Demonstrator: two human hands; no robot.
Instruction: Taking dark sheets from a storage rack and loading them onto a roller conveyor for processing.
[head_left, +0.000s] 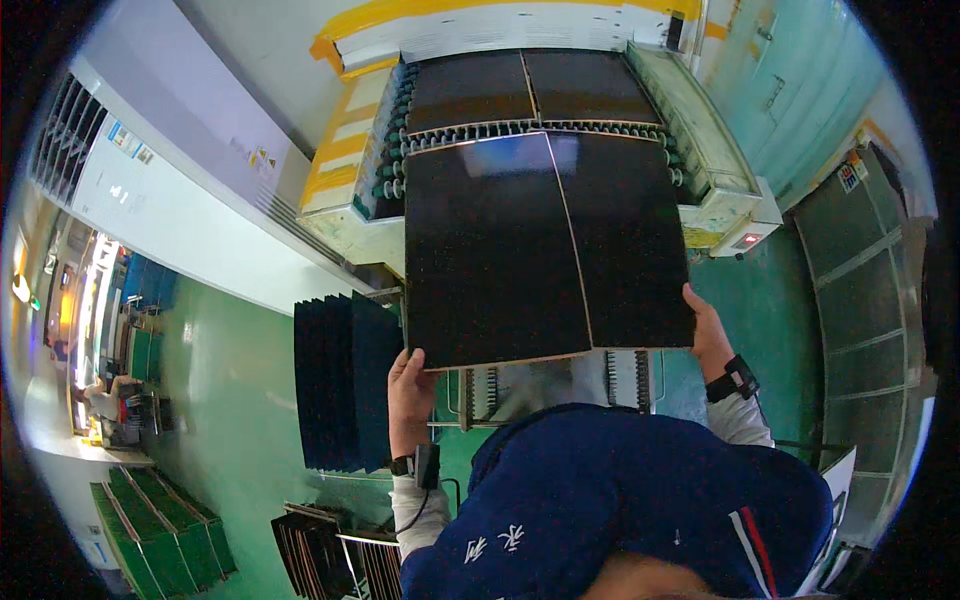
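Two glossy black panels, a left panel and a right panel, lie edge to edge with a thin pale seam between them. Their far ends reach the rollers of a conveyor machine. My left hand is closed on the near left corner of the left panel, thumb on top. At the right panel's outer edge, near its close corner, my right hand grips; its fingers are partly hidden beneath. Farther in on the rollers rests another pair of dark panels.
Cream machine sides flank the rollers. Dark upright sheets stand left of my left hand, with racked boards below. Beneath the panels is a slotted rack. A white cabinet is left; grey framed panels lean right.
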